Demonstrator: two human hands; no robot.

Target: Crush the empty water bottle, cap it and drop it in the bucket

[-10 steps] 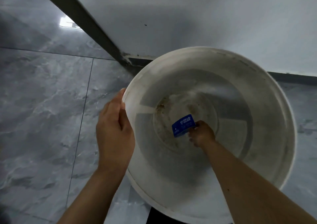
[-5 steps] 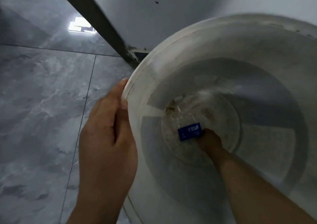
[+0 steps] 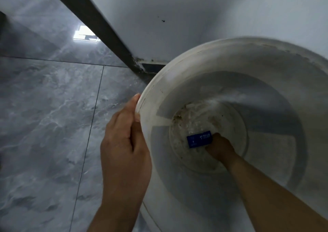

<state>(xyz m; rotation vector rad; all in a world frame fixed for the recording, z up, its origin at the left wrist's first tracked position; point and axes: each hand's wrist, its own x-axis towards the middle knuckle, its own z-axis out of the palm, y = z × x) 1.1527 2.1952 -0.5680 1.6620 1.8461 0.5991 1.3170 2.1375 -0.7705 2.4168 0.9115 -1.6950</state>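
Note:
A large white bucket (image 3: 177, 82) fills the right half of the view, its stained bottom far below the rim. My left hand (image 3: 124, 143) grips the bucket's left rim, thumb inside and fingers outside. My right arm reaches deep into the bucket, and my right hand (image 3: 220, 146) rests at the bottom, closed around the clear water bottle (image 3: 199, 139). Only the bottle's blue label shows clearly; the label lies flat against the bottom, left of my fingers. The cap is hidden.
Grey marble floor tiles (image 3: 44, 125) spread to the left. A dark skirting strip (image 3: 92, 20) runs diagonally along a white wall (image 3: 177, 9) behind the bucket, which stands in the room's corner.
My head has moved nearer and left, so the bucket looks larger. My right hand stays at the bottom with the bottle, whose label has turned more level. My left hand keeps its grip on the rim.

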